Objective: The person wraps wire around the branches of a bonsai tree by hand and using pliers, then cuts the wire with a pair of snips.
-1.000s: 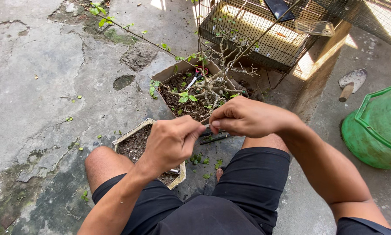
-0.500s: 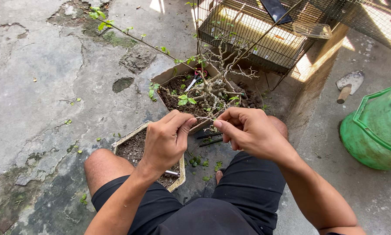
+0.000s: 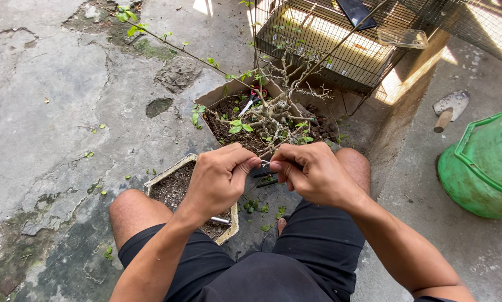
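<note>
One gray, cracked floor [image 3: 50, 100] is filling most of the picture. One wire cage [image 3: 329, 39] is sitting at the top middle. One green bucket [image 3: 480, 168] is lying at the right edge. Two pots are sitting on the floor. One pot [image 3: 228, 92] in the middle is holding dark soil and one little tree [image 3: 279, 109] with bare twigs and a few green leaves. One red-handled cutter [image 3: 251, 100] is lying in that soil. The other pot [image 3: 167, 176], at the lower left by the person's knee, is holding only soil. One trowel [image 3: 449, 109] is lying at the right, near the bucket. The two hands are meeting in the middle of the picture, just below the tree. The left hand [image 3: 220, 179] and the right hand [image 3: 312, 170] are both curled tight, and their fingertips are pinching one thin piece of wire [image 3: 265, 163] between them. Small green leaves are lying scattered on the floor.
</note>
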